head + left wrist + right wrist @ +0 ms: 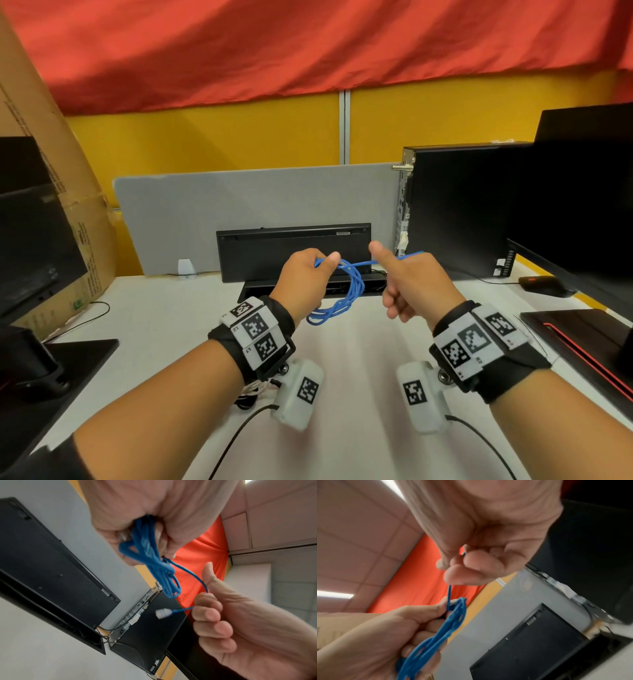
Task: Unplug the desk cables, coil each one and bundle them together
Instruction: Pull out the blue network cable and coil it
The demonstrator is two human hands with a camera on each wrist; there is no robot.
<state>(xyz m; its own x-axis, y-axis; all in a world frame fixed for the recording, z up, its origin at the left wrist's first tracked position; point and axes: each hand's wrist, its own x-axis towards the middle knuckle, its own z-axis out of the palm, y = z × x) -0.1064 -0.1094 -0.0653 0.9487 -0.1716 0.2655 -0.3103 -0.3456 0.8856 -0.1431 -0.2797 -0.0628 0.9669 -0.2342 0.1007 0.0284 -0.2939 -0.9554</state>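
Observation:
A blue network cable [346,294] hangs in several loops above the white desk [191,315]. My left hand [305,277] grips the top of the coil [145,550], fingers curled round the strands. One strand runs right to my right hand [407,284], which holds the cable's free end in curled fingers with the thumb sticking up. The clear plug [163,613] pokes out past the right hand's fingers [209,616]. In the right wrist view the strand [449,595] leaves that fist and reaches the coil [436,639] in the left hand.
A black keyboard [294,250] leans on a grey divider [260,198] behind the hands. A black desktop tower [455,209] and monitor [582,192] stand at right, with a mouse [544,286]. Another monitor [30,233] and a cardboard box [78,219] stand at left.

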